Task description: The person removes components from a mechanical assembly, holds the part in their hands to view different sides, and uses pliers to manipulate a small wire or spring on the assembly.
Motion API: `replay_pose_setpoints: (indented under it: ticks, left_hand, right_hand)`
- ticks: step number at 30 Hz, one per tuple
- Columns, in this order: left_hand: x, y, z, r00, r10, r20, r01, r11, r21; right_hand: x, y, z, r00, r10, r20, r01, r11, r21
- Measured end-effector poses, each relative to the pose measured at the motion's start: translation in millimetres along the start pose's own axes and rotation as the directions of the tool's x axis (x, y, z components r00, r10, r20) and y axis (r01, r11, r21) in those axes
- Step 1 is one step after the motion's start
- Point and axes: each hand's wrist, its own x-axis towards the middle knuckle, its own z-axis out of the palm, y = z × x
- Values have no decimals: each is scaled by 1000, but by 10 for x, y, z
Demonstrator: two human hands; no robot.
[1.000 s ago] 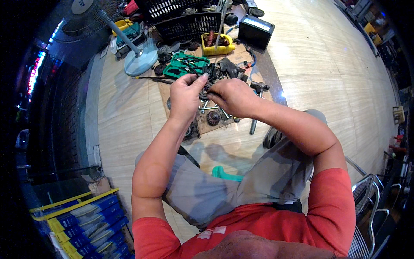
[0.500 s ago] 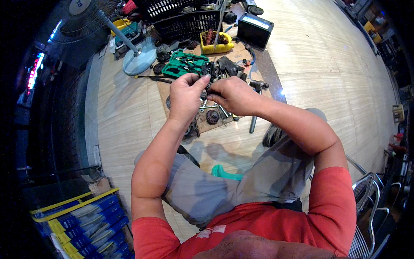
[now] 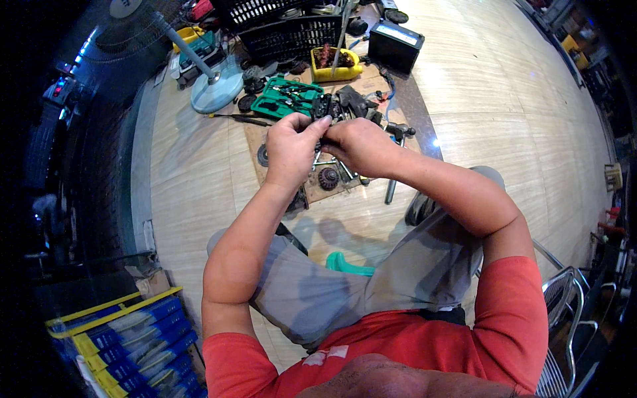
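My left hand (image 3: 289, 149) and my right hand (image 3: 361, 147) meet above the cardboard work area. Both are closed, fingers pinched around something dark that they mostly hide; its kind cannot be made out. Just below them a dark toothed gear (image 3: 328, 178) lies on the cardboard (image 3: 320, 194). Shiny metal tools, partly covered by my right hand, lie beside the gear. Beyond my left hand an open green tool case (image 3: 286, 97) holds black-handled tools. A dark round part (image 3: 263, 155) sits left of my left hand.
Beyond the case stand a yellow tub (image 3: 337, 71) of greasy parts, a black crate (image 3: 292, 36) and a black battery (image 3: 395, 48). A hammer (image 3: 399, 131) lies right of my hands. A fan's base (image 3: 217, 89) is at far left. Something green (image 3: 348, 264) lies between my legs.
Both hands stay together at nearly the same place, with my left hand slightly further right. The whole view has shifted a little. The dark round part left of my left hand shows more.
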Motion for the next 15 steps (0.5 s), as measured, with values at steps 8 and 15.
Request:
replay_pose_setpoints:
  ticks: [8,15]
  left_hand:
    - [-10,15,40,1000,-8,-14,7,999,-42]
    - [-4,14,36,999,-34,28,35,998,-50]
  right_hand:
    - [-30,-19,-21,1000,7,-18,-6,1000,30]
    - [-19,38,-31,1000,-8,-2,8,1000,30]
